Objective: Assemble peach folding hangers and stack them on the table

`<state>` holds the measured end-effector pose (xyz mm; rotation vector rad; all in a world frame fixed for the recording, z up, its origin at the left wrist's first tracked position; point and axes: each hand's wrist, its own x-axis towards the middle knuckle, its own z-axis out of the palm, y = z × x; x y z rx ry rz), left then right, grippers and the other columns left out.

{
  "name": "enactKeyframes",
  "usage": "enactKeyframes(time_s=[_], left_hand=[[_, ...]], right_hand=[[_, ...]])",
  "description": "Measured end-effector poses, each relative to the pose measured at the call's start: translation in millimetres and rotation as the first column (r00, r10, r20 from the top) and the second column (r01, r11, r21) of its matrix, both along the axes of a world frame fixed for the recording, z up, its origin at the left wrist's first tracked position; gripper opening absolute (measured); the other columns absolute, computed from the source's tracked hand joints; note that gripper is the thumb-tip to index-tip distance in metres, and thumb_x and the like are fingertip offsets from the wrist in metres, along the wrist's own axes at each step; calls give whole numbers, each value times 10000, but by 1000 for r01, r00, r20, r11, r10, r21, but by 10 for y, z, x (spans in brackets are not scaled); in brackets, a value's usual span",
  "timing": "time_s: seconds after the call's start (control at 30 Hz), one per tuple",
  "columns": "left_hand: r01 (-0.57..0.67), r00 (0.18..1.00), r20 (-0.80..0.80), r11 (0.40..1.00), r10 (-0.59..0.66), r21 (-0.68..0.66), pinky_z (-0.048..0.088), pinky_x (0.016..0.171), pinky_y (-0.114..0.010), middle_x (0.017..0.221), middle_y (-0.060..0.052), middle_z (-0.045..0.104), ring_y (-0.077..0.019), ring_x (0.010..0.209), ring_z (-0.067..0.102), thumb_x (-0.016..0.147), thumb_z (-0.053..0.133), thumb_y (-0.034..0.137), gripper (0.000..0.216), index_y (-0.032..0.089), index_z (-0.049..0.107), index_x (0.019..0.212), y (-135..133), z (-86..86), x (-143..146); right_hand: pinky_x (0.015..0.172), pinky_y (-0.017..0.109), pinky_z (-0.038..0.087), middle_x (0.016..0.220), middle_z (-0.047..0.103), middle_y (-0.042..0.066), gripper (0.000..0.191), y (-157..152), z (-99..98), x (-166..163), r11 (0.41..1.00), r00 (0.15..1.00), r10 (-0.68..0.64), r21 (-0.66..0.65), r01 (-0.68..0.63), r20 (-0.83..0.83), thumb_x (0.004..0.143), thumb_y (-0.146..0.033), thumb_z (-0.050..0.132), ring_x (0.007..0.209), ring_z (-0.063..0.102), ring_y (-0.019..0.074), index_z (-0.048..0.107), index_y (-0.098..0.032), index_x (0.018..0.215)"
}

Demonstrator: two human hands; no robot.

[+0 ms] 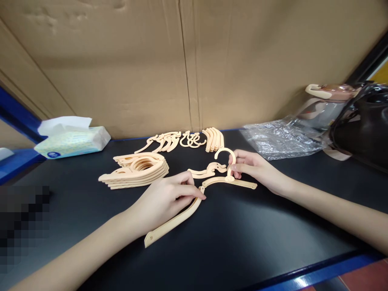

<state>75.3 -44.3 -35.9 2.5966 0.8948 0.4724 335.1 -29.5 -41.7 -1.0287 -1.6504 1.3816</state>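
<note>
My left hand [177,194] pinches the upper end of a curved beige hanger arm [172,222], whose other end points toward the near left on the black table. In my right hand [248,163] is a beige hanger hook [232,155], gripped at its stem and standing upright. At the foot of the hook lies another hanger arm [242,183]. Its left end meets the upper end of the left arm close to my left fingertips; I cannot tell whether they are joined. Just behind lie two loose hanger pieces [203,173].
A stack of folded hangers [136,171] sits left of centre. Farther back lie loose arms [166,141], hooks [192,140] and a row of arms [214,139]. A tissue pack [72,141] is at left; a plastic bag [275,139], bottle [327,105] and black bag [360,125] are at right.
</note>
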Motion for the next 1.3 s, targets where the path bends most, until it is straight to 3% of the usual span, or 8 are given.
enactKeyframes(time_s=[0.6,1.03,1.2,1.3], left_hand=[[60,994,99,984,-44,-169,397,609,-184,812,6,520,-83,685,503,866,521,156,253,286,708,975,132,0,-64],[18,998,69,996,-11,-93,395,597,-185,841,3,551,-84,677,515,885,487,203,238,273,696,975,79,48,-19],[-190,982,-14,982,190,-8,355,521,-193,707,35,531,-78,568,475,871,488,325,175,196,582,798,-21,109,38],[-268,953,-132,962,273,58,293,465,-213,600,53,495,-89,498,424,783,552,514,345,191,488,680,-82,121,77]], right_hand=[[627,245,406,691,578,-21,167,-4,6,6,1000,999,17,10,-17,36,809,-306,598,617,501,95,482,-187,795],[643,251,412,703,595,-18,136,-2,-3,8,999,999,17,35,-19,43,816,-293,581,619,511,97,493,-190,802],[692,256,423,659,563,-34,112,-12,-1,7,999,1000,28,39,-28,-2,814,-244,588,660,539,103,498,-186,784],[703,258,432,701,586,-24,118,-24,-4,9,998,999,50,46,-49,-21,817,-247,600,670,546,100,502,-183,803]])
